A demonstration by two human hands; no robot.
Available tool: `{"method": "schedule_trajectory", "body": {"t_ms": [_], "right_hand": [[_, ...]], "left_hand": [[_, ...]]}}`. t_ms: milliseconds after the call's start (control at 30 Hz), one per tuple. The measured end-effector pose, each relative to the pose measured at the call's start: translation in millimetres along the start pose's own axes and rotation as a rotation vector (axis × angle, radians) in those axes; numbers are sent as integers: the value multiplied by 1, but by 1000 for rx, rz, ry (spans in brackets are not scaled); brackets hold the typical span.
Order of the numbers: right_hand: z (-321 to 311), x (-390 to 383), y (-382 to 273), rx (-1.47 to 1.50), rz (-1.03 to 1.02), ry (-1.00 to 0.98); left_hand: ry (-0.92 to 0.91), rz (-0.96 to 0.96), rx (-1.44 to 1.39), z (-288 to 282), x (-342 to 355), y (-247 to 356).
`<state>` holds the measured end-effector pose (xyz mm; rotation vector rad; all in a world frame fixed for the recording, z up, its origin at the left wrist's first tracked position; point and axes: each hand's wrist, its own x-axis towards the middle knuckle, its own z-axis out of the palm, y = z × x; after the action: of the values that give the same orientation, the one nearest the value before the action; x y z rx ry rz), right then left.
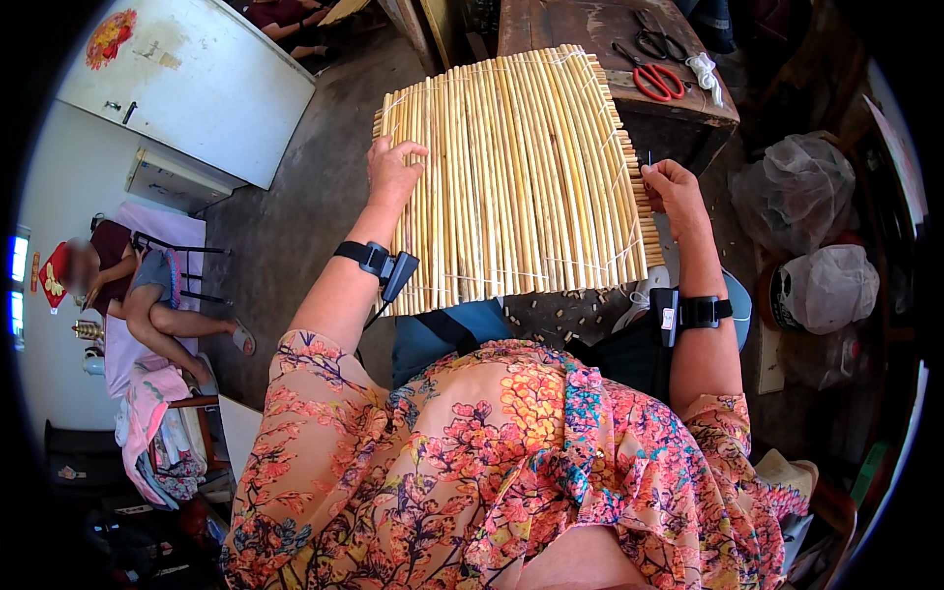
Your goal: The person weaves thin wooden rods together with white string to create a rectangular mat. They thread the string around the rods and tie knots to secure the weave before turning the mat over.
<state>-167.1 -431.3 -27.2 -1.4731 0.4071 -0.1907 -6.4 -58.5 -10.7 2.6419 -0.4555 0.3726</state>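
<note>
A mat of pale wooden sticks, laced with thin cord near its edges, is held up over my lap. My left hand grips its left side, fingers curled over the sticks. At the right edge, where the stick ends stand out unevenly, my right hand pinches around a thin item that is too small to make out.
Beyond the mat, a wooden table bears red-handled scissors, dark scissors and white cord. Bagged items stand at right. At left a person sits near a white cabinet. Small pieces litter the floor below.
</note>
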Motion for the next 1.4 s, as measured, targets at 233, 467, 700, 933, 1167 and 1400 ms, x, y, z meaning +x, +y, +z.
{"method": "schedule_trajectory", "body": {"t_ms": [233,467,700,933,1167,1400], "right_hand": [[0,-1,-2,-9,0,-8],[0,-2,-3,7,0,-4],[0,-3,-4,-8,5,-6],[0,-4,-5,-17,9,-5],[3,-8,-9,-17,22,-4],[1,-6,-6,-7,29,-3]], "left_hand": [[13,16,29,2,1,-7],[35,39,9,3,0,-9],[17,45,-28,4,1,-6],[10,61,-66,5,1,-3],[13,80,-72,5,1,-3],[20,98,-50,4,2,-5]]}}
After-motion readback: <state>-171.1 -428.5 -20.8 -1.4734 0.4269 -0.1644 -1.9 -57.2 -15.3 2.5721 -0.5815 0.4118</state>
